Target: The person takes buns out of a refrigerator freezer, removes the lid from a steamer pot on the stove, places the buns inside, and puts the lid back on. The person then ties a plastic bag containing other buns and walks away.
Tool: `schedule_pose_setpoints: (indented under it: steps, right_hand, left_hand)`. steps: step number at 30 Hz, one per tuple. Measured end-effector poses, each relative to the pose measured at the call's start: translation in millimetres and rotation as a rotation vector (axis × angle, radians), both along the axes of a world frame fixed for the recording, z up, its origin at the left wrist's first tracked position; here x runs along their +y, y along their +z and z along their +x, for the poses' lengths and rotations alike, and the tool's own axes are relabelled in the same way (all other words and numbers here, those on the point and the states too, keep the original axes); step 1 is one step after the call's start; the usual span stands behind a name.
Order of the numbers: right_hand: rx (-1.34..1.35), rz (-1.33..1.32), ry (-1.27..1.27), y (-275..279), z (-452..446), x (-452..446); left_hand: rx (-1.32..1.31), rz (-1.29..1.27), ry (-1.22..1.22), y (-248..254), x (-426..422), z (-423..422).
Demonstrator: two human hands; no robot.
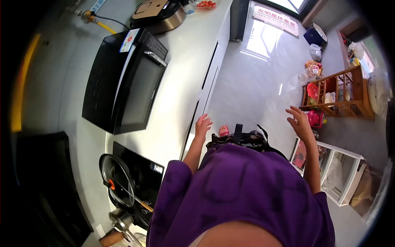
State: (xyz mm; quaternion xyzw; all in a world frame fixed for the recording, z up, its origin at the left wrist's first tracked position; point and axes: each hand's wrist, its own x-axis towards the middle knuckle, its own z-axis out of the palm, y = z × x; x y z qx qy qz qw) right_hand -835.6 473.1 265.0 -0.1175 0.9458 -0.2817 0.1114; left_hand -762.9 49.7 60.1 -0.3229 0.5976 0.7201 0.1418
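Note:
My left hand hangs in the air beside the edge of the white counter, fingers apart and nothing in it. On the other side, my right hand is raised over the floor with its fingers spread and slightly curled, also holding nothing. It is nearest to the wooden rack and a pink container, without visible contact. Between the hands, a purple top and a dark patterned cloth at the waist show, with one pink shoe below.
A black microwave and a rice cooker stand on the counter. A pan with a glass lid sits on the black stove. White drawers stand at the right; a mat lies by the door.

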Motion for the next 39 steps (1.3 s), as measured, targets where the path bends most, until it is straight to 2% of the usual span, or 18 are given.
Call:
schedule_pose_setpoints:
  steps: [3, 7, 9, 11, 16, 19, 23, 25, 28, 33, 35, 39]
  right_hand:
    - [-0.009, -0.017, -0.052, -15.0, -22.6, 10.5]
    - [-0.124, 0.023, 0.109, -27.9, -62.3, 24.8]
    - [-0.186, -0.040, 0.091, -39.0, -93.3, 38.4]
    - [-0.204, 0.022, 0.119, -35.2, -133.4, 51.8]
    - [-0.037, -0.066, 0.217, -32.2, -237.7, 91.9]
    - [-0.116, -0.133, 0.249, -21.0, -295.7, 101.6]
    - [0.006, -0.142, 0.444, -27.8, -363.9, 97.2]
    - [-0.049, -0.152, 0.468, -25.2, -387.2, 85.4]
    - [-0.162, -0.190, 0.473, -19.0, -405.8, 54.5]
    - [-0.195, -0.154, 0.539, -14.6, -429.8, 23.9]
    - [-0.242, -0.124, 0.548, -11.1, -444.6, 19.2]
    - [-0.126, -0.038, 0.512, -12.0, -485.3, 20.6]
  left_hand:
    - [-0.035, 0.223, 0.102, 5.5, 5.2, -45.2]
    - [-0.029, 0.245, 0.200, -1.8, 10.5, -84.4]
    - [-0.050, 0.222, 0.243, -9.1, 15.2, -98.2]
    - [-0.047, 0.249, 0.335, -15.4, 23.1, -103.9]
    - [-0.067, 0.320, 0.623, -15.4, 56.1, -114.6]
    - [-0.057, 0.366, 0.830, -12.9, 81.9, -123.3]
    - [0.000, 0.403, 0.932, -3.8, 111.1, -133.3]
    - [-0.017, 0.412, 1.008, 4.8, 118.1, -141.2]
    - [0.008, 0.423, 1.085, 2.6, 114.5, -150.8]
    - [0.058, 0.465, 1.186, -8.7, 89.5, -187.4]
    - [0.091, 0.444, 1.175, -14.9, 86.1, -203.5]
    - [0.035, 0.500, 1.091, -31.9, 88.2, -233.0]
